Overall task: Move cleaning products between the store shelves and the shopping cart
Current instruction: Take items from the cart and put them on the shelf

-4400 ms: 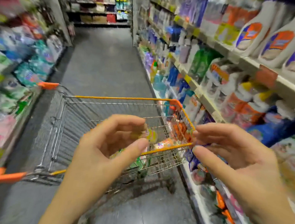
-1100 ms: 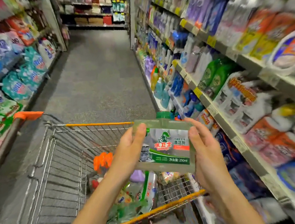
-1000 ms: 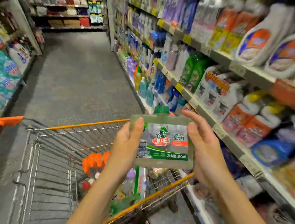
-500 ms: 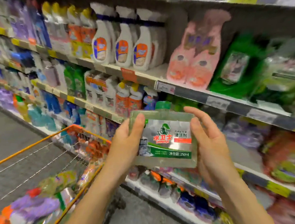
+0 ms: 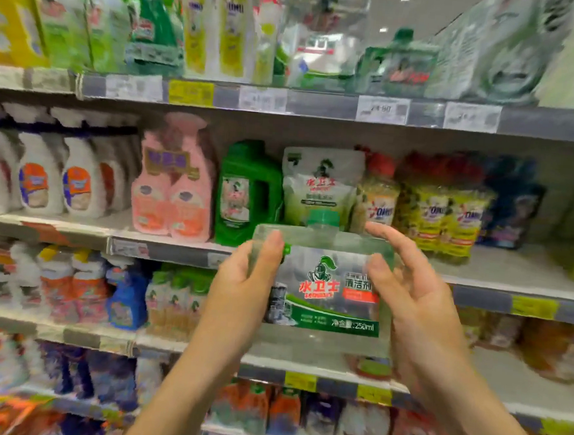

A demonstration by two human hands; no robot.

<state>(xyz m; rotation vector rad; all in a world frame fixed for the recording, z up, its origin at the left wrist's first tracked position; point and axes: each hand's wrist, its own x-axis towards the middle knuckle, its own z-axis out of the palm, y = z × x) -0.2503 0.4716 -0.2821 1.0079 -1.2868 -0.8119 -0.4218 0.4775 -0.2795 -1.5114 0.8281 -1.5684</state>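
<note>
Held the clear flat cleaner bottle (image 5: 324,289) upright between both hands, in front of the store shelves (image 5: 173,253) and not resting on any of them. Gripped its left edge with the left hand (image 5: 238,292), thumb laid across the front beside the label, other fingers hidden behind. Clasped its right edge with the right hand (image 5: 419,303), thumb pressed on the front face, upper fingers (image 5: 393,241) loosely spread and curved past the top corner. Showed a green cap (image 5: 323,218) rising between the two sets of fingers, and a label with a knight's helmet, red characters and "250ml". Faced, just beyond the fingers on the middle shelf, a green jug (image 5: 248,193) and a white-and-green pouch (image 5: 319,185), side by side. Stood further left of the fingers: a pink twin pack (image 5: 175,181), then white spray bottles (image 5: 41,177). Stood right of the fingers: yellow-labelled bottles (image 5: 444,212), blurred. Ran above the fingers: a grey price rail (image 5: 322,103) with tags too smeared to read.
</note>
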